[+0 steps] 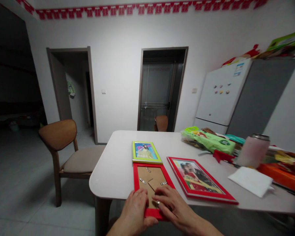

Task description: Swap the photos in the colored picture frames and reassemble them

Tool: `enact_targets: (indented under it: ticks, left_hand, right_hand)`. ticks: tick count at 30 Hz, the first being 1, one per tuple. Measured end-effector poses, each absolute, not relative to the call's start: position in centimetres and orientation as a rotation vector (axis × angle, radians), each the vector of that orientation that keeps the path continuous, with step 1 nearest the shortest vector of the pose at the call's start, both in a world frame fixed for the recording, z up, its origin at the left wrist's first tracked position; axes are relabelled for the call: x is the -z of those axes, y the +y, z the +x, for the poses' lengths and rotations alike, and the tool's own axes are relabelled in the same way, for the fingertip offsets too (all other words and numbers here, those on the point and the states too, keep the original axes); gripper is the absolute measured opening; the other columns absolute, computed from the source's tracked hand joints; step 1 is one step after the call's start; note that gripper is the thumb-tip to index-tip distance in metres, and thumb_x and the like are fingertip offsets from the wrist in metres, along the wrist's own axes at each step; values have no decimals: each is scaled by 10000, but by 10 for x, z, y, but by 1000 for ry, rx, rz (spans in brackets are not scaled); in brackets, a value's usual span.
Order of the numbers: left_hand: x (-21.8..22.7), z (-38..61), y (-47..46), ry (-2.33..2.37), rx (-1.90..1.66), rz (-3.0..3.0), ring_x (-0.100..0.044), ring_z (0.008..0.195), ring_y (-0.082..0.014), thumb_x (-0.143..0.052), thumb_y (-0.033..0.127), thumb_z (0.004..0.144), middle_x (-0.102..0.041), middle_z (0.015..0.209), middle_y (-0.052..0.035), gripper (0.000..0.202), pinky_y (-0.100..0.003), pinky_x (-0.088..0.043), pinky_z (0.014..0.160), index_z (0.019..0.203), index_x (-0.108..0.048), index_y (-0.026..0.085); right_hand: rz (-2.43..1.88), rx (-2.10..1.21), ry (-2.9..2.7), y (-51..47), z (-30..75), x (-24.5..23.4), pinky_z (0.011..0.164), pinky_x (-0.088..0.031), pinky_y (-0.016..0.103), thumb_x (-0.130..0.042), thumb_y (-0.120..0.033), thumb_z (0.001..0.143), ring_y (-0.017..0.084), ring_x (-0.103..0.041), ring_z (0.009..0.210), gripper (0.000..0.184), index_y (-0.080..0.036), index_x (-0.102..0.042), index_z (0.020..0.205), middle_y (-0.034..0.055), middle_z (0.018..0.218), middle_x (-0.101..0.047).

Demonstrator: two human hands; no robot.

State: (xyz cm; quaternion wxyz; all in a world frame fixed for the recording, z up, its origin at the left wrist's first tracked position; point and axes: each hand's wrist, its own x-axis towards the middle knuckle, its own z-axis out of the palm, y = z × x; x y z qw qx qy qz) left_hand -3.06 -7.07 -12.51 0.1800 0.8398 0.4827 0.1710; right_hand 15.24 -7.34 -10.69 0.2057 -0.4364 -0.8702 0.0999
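A red picture frame lies face down at the near edge of the white table, its brown backing and small metal clips showing. My left hand rests on the frame's lower left corner, fingers bent over the edge. My right hand lies on its lower right part, fingertips pressed together at a clip near the bottom. Just beyond lies a green-framed picture, face up. To the right a larger red-framed picture lies face up, angled.
A wooden chair stands left of the table. On the table's right side are green packets, a pink flask, a white paper and orange boxes. A fridge stands behind, with two dark doorways in the far wall.
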Motion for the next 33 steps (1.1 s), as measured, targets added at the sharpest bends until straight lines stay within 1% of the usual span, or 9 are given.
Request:
enact_targets:
  ticks: [4, 8, 10, 15, 20, 24, 26, 31, 33]
  left_hand:
    - [128, -32, -70, 1352, -485, 2380, -343, 1153, -252, -691, 348, 579, -403, 1247, -147, 729, -377, -230, 994, 1189, -388, 87]
    - [129, -34, -68, 1329, -520, 2376, -367, 1137, -246, -699, 342, 563, -428, 1231, -131, 718, -368, -248, 986, 1177, -407, 111]
    - [129, -35, -67, 1309, -539, 2380, -374, 1131, -249, -706, 343, 554, -438, 1222, -132, 717, -370, -253, 983, 1169, -418, 114]
    - [129, -39, -66, 1271, -594, 2372, -384, 1123, -250, -713, 344, 540, -444, 1218, -125, 741, -369, -275, 970, 1181, -406, 135]
    - [138, -41, -66, 1283, -544, 2344, -358, 1142, -262, -722, 368, 521, -415, 1235, -156, 786, -375, -246, 984, 1185, -398, 99]
    - [147, -41, -66, 1267, -526, 2343, -356, 1144, -263, -720, 394, 510, -416, 1236, -151, 789, -374, -241, 985, 1177, -409, 110]
    - [147, -42, -67, 1262, -527, 2347, -353, 1147, -264, -716, 387, 515, -415, 1238, -149, 778, -381, -233, 987, 1177, -410, 117]
    - [133, -44, -69, 1270, -445, 2358, -351, 1144, -290, -731, 340, 493, -419, 1224, -182, 817, -414, -221, 988, 1184, -389, 71]
    - [130, -38, -69, 1244, -401, 2387, -349, 1146, -295, -671, 339, 583, -427, 1216, -183, 674, -453, -196, 989, 1155, -425, 81]
  right_hand:
    - [-1315, -322, -2293, -42, 135, 112, 832, -343, 301, -304, -297, 818, 182, -453, 955, 358, -190, -539, 1066, 96, 1048, -520]
    - [-1395, -223, -2343, -18, 114, 114, 781, -333, 288, -371, -173, 752, 171, -454, 886, 289, -200, -599, 928, 63, 952, -543]
    - [-1397, -180, -2389, -15, 107, 115, 761, -327, 279, -389, -154, 731, 166, -451, 872, 263, -212, -615, 850, 43, 924, -547]
    - [-1335, -155, -2448, -15, 106, 119, 750, -325, 267, -396, -187, 742, 168, -458, 896, 244, -234, -619, 830, 31, 932, -557]
    - [-1547, -150, -2182, 12, 115, 126, 745, -341, 240, -367, -247, 777, 154, -511, 868, 300, -171, -588, 966, 78, 951, -590]
    - [-1761, -140, -2018, 39, 122, 131, 587, -341, 229, -422, -274, 741, 155, -553, 711, 225, -167, -619, 756, 66, 773, -630]
    - [-1806, -138, -1967, 47, 123, 134, 540, -316, 228, -432, -269, 729, 158, -554, 671, 200, -169, -604, 704, 62, 726, -631]
    - [-1818, -143, -1881, 52, 124, 136, 528, -310, 229, -442, -264, 712, 161, -550, 650, 178, -157, -578, 671, 75, 697, -632]
    - [-1771, -170, -1880, 48, 125, 132, 539, -328, 223, -422, -271, 723, 147, -548, 628, 205, -157, -574, 646, 65, 677, -632]
